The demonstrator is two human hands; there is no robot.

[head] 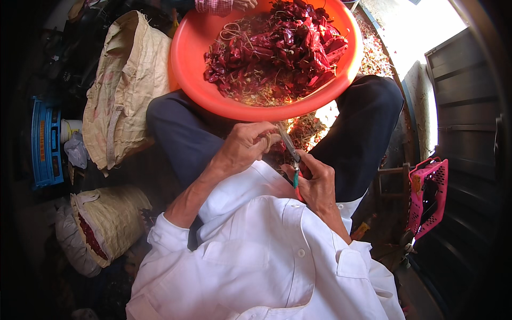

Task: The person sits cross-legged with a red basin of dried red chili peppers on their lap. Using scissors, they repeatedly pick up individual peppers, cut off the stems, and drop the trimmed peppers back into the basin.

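Observation:
My left hand (249,144) is raised just below the rim of a large orange-red plastic basin (256,114), its thumb and fingers pinched on a small tan thing, perhaps a stem, too small to name surely. In my right hand (318,180) is a pair of scissors (289,145) with green and red wrapped handles; the blades point up beside the left fingertips. Dried red chilli peppers (280,52) fill much of the basin, with cut stems and bits among them. A loop of cord (230,32) lies on the peppers.
Another person's hand (245,4) reaches over the basin's far rim. Woven sacks (128,88) stand at the left, one lower sack (114,224) holding red peppers. A blue crate (47,144) is at far left, a pink plastic basket (430,196) at right. Plant scraps (306,128) lie between the knees.

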